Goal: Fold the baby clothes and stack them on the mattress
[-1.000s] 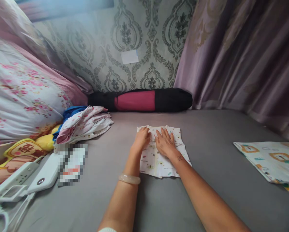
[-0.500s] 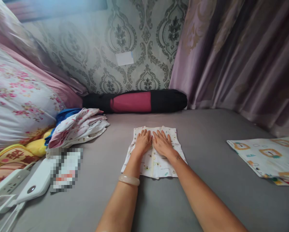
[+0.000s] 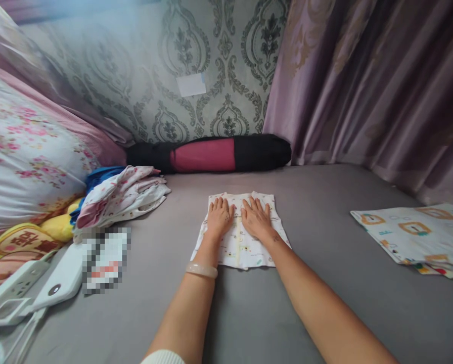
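Note:
A small white printed garment (image 3: 240, 247) lies flat on the grey bed sheet (image 3: 310, 202), its sides folded in and a pale yellow strip running down its middle. My left hand (image 3: 220, 216) rests palm down on its upper left part, fingers stretched out; a pale bangle circles that wrist. On the upper right part lies my right hand (image 3: 256, 218), also flat with fingers spread. The cloth under both palms is hidden.
Folded lion-print cloths (image 3: 412, 232) lie at the right. To the left are a heap of crumpled clothes (image 3: 124, 194), a white power bank (image 3: 63, 278) and a power strip (image 3: 16, 285) with cables. A black and red roll (image 3: 207, 154) lies along the wall.
My hands have moved slightly apart across the garment, the left one outward to the left and the right one to the right. The view has tilted slightly.

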Demonstrator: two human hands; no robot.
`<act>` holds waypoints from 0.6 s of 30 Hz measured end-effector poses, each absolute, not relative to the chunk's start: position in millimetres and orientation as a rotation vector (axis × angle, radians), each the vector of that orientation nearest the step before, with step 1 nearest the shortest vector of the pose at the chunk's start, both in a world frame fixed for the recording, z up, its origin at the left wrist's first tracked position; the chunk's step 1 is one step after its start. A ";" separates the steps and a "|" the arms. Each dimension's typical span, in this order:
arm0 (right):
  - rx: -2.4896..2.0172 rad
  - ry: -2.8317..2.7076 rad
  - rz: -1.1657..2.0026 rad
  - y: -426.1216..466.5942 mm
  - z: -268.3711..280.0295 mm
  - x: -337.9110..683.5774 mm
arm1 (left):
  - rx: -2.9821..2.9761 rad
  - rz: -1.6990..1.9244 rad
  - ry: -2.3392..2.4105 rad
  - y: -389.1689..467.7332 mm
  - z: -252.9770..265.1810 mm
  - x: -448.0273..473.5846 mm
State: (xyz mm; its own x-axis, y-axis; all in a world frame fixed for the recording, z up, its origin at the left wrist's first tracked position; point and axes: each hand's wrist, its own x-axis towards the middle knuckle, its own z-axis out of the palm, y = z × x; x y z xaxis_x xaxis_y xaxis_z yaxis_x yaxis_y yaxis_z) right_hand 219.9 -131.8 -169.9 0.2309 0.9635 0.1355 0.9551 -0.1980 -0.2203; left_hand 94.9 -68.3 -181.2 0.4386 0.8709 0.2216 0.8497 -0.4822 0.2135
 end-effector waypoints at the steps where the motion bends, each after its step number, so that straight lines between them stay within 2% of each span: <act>1: -2.249 -1.802 0.045 -131.8 -168.7 220.1 | 2.607 0.476 1.556 -68.8 -180.2 94.6; 8: -2.138 -1.988 0.277 -159.3 -155.0 228.3 | 2.632 0.313 1.358 -85.5 -165.5 75.5; 18: -1.986 -2.181 0.237 -216.8 -162.0 218.6 | 2.798 0.194 0.913 -153.3 -158.3 44.7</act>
State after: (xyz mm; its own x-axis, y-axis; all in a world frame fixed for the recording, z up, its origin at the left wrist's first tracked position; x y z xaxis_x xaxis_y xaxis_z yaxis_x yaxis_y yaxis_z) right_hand 218.6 -216.8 -162.0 -0.0902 0.9956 0.0268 0.9666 0.0940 -0.2383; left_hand 44.7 -153.3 -158.3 0.8017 0.5942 0.0647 0.5691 -0.7919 0.2214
